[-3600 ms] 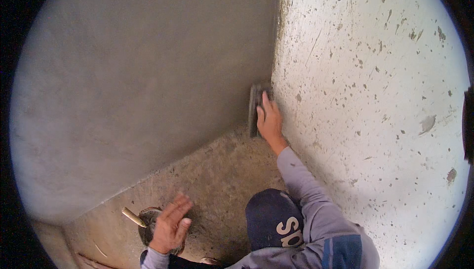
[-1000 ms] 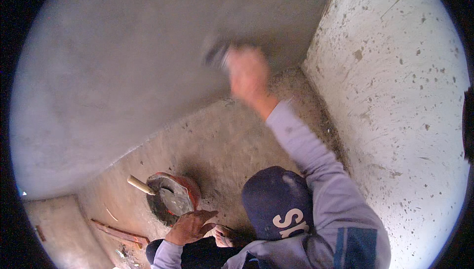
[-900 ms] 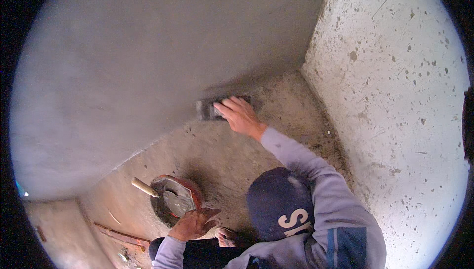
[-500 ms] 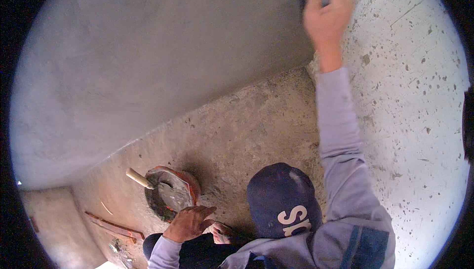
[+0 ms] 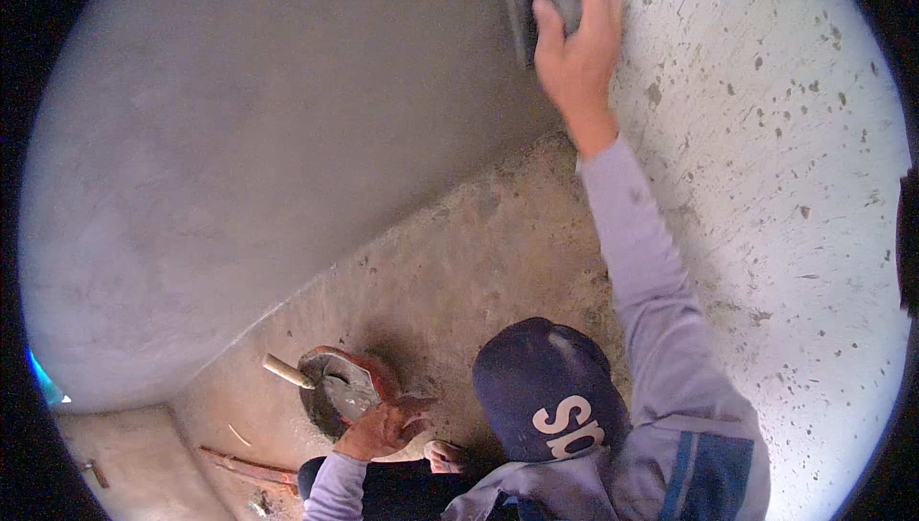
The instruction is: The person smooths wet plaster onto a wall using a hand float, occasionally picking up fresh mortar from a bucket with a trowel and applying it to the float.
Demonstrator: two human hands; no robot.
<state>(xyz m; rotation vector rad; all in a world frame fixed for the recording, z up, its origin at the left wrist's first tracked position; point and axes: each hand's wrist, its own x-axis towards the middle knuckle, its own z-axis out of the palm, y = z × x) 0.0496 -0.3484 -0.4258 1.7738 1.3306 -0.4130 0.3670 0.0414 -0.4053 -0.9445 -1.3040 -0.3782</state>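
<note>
My right hand (image 5: 580, 66) is raised at the top of the head view, its fingers closed round the handle of a dark plastering float (image 5: 518, 9). The float lies against the smooth grey wall (image 5: 316, 119), beside the corner with the pale speckled wall. Low down, my left hand (image 5: 381, 428) has its fingers stretched out and holds nothing visible. It is by the near rim of a reddish bucket (image 5: 381, 375) containing wet grey mortar. A tool with a pale wooden handle (image 5: 285, 370) rests in the bucket, its far end partly sunk in the mortar.
The pale wall (image 5: 766, 205), spotted with mortar, rises close along my right arm. A long reddish strip (image 5: 251, 468) lies on the brown floor (image 5: 459, 263) left of the bucket, near a thin pale stick (image 5: 239, 436). A dark blue cap (image 5: 546, 392) covers part of the floor.
My right hand has moved left and slightly down with the float, which now shows more fully. The bucket and floor appear shifted as the view moved. My left hand stays near the bucket.
</note>
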